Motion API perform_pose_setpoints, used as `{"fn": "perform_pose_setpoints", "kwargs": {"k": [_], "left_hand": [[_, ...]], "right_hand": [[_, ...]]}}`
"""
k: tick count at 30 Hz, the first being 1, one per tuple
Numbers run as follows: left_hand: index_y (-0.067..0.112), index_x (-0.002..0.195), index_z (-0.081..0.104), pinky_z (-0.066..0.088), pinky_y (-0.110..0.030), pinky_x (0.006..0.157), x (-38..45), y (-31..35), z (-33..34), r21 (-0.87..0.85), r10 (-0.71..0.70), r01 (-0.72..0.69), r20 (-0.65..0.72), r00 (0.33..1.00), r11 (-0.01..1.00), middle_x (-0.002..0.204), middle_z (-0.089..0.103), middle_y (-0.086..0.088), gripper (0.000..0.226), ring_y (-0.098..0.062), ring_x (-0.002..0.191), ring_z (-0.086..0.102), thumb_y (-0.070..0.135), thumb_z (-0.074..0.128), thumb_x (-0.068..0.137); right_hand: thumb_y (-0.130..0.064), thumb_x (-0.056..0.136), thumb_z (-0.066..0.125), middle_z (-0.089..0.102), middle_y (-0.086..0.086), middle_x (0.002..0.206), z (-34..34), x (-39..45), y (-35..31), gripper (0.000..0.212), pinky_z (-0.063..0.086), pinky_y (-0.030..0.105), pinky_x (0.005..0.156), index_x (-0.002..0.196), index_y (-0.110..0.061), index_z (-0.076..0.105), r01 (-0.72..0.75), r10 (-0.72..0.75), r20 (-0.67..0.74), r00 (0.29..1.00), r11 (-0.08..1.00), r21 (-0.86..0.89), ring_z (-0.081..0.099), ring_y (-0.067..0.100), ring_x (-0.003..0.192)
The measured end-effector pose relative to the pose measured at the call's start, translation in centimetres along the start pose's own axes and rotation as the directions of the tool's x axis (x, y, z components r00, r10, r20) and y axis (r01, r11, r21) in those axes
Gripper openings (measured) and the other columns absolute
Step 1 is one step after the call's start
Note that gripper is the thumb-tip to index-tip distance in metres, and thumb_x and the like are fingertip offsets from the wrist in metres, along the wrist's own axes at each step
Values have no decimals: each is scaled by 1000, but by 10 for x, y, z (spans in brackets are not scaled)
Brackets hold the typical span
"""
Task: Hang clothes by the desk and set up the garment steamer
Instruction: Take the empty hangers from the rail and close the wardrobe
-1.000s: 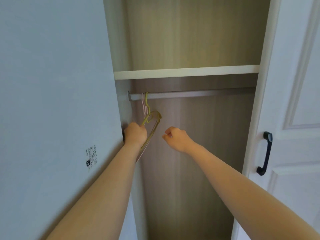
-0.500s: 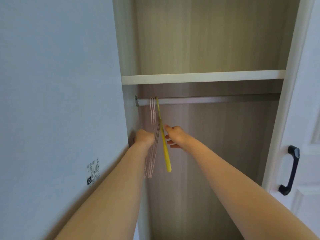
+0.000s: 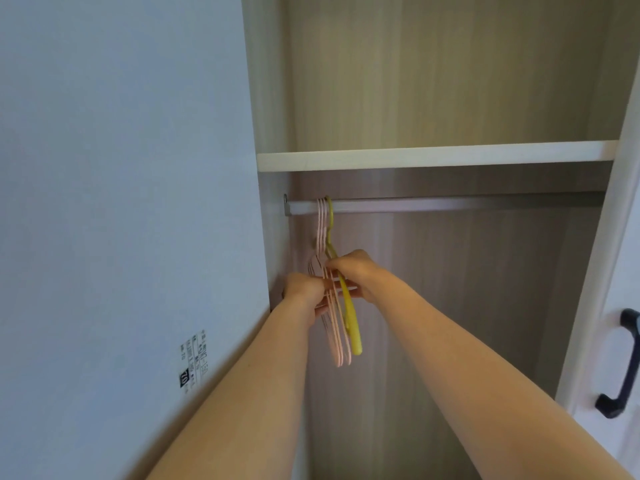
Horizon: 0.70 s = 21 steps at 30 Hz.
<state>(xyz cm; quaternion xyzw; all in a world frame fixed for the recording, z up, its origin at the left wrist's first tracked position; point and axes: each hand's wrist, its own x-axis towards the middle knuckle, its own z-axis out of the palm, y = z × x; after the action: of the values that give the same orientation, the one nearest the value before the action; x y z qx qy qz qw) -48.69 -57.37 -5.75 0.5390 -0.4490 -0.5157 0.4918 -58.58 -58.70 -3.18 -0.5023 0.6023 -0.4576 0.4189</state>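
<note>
**A:** ok so what's closest to the camera here?

**B:** two bare forearms coming up from the bottom edge, roughly 7 and 5 o'clock, meeting near the middle. At 8 o'clock there's a small printed label (image 3: pixel 194 362) stuck on the pale blue-grey panel (image 3: pixel 121 202) that fills the left side. Too blurry to read.

**A:** and the hands?

**B:** left hand (image 3: pixel 304 291) is curled around the bundle of pink hangers (image 3: pixel 334 327), fingers pressed together on the wires from the left side. Right hand (image 3: pixel 356 271) sits just beside it, touching the same bunch, fingers pinching the yellow hanger (image 3: pixel 352 327) near its shoulder. The yellow one hangs on the right of the pink ones, all of them edge-on to the camera, lower ends dangling below the hands.

**A:** still on the rod?

**B:** yep, all the hooks are over the metal rail (image 3: pixel 450 204) at its far left end, around 12 o'clock from the hands, right by the bracket. Can't count the pink ones exactly, looks like a few.

**A:** what's behind?

**B:** wood-grain back wall of the wardrobe (image 3: pixel 450 306), and a white shelf (image 3: pixel 433 156) just above the rail. Over at 4 o'clock there's the open white door (image 3: pixel 623 237) with a dark handle (image 3: pixel 623 365).
</note>
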Motion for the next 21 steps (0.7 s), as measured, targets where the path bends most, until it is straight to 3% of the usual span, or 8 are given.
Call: {"fn": "perform_pose_setpoints", "kwargs": {"k": [3,7,9,11,13,17,21], "left_hand": [[7,82,62,46,-25,50,1,2,0,-1,4,-4,-24,1000,1000,76,64,-10,5,-18,63,59,5,64,85],[5,81,63,49,-27,55,3,4,1,-34,16,-18,-61,998,999,78,63,-13,5,-21,66,58,2,65,84],[5,76,61,50,-27,57,1,7,2,-86,12,-17,-60,998,996,72,61,-11,11,-20,61,56,4,65,86],[5,74,60,50,-23,50,-2,11,3,-155,9,-17,-49,999,988,67,58,-10,14,-18,56,54,3,62,88],[5,75,59,49,-18,42,-6,16,4,-221,3,-10,-30,1000,975,64,57,-9,17,-16,52,54,2,58,91],[4,74,60,51,-18,41,-18,25,8,-270,14,-15,-6,1000,963,51,61,-5,20,-8,36,56,1,54,93],[3,79,62,52,-18,42,-31,25,10,-289,63,-56,15,998,956,66,63,-8,15,-6,38,59,2,57,93]], "right_hand": [[-8,85,63,63,16,83,0,2,0,14,53,35,67,97,0,62,-5,5,-26,1000,1000,-8,61,26,70],[-5,88,58,63,13,79,-2,0,-1,1,48,29,58,89,-4,58,6,-7,-46,999,1000,-1,60,22,67],[-3,90,55,62,10,71,-3,0,-4,8,46,27,54,83,-5,57,26,-25,-62,998,1000,12,56,19,60],[-3,93,52,61,7,69,-6,-3,-7,13,47,27,54,81,-6,55,45,-43,-72,996,998,33,54,17,58],[-5,95,50,63,8,73,-10,-6,-11,10,48,26,52,87,-5,55,65,-60,-74,995,996,60,55,17,58],[-7,97,47,65,9,79,-19,-15,-16,10,49,28,53,98,-2,56,85,-74,-89,993,989,123,57,17,60],[-10,98,46,64,5,77,-30,-28,-13,11,53,32,62,101,-4,56,106,-90,-102,991,981,161,59,17,66]]}}
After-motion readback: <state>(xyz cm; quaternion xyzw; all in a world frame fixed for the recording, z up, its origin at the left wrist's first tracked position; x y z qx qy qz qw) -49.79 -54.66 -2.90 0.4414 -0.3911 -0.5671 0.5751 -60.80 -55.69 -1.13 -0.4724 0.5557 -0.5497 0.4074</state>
